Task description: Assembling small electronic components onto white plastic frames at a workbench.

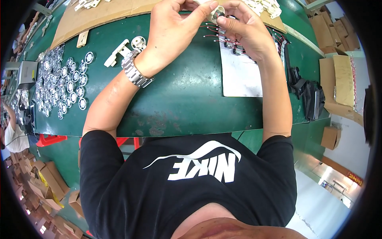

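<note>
Both my hands meet at the far edge of the view over the green table. Between thumb and fingers, my left hand grips a cream plastic part with a round end. A small dark piece sits at that round end, and my right hand pinches it with the thumb against it. The fingertips partly hide both pieces. Beside my left wrist lie a similar cream plastic part and a round white-and-silver wheel-like piece. Under my right hand are several small dark components with red wires on a white sheet.
Many round silver-rimmed pieces spread over the table's left side. Cardboard with cream parts on it lies at the far side. A black bag is at the right edge. Cardboard boxes stand right; another person is at far left.
</note>
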Tool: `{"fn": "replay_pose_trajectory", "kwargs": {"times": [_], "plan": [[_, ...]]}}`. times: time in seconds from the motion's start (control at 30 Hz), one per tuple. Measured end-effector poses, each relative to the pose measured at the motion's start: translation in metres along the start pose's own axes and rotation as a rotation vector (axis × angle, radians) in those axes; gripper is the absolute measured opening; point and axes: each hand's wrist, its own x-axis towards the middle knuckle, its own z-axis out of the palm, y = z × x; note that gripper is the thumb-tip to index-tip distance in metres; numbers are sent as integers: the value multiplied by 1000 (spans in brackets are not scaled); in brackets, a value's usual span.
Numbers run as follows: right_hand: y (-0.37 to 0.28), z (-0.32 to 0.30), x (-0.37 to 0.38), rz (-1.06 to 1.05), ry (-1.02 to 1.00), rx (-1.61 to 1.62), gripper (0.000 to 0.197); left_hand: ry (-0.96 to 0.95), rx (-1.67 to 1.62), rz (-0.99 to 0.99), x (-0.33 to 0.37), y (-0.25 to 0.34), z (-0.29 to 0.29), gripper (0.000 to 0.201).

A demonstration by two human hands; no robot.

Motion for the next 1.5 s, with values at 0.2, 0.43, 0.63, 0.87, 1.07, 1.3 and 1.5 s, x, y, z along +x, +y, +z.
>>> {"fn": "replay_pose_trajectory", "kwargs": {"times": [0.2, 0.43, 0.63, 0.87, 1.07, 1.3, 1.5], "plan": [[8, -10, 0, -54, -192, -149, 54, -143, -234, -64, 12, -14, -4, 7], [8, -10, -3, -55, -144, -127, 46, -170, -212, -47, 3, -8, 0, 5], [13, -11, 1, -35, -107, -227, 51, -159, -182, -54, 3, -17, -3, 12], [-9, -1, -4, 121, -136, -73, 36, -185, -216, -89, 7, -20, -8, 18], [-17, 3, -8, 148, -111, -156, 36, -141, -192, -84, 5, -21, -9, 16], [-2, -3, 0, 89, -151, -44, 31, -67, -310, -204, 2, -16, -3, 8], [3, 12, 7, 47, 13, -224, 17, -65, -206, -136, 0, -28, 0, 14]]}}
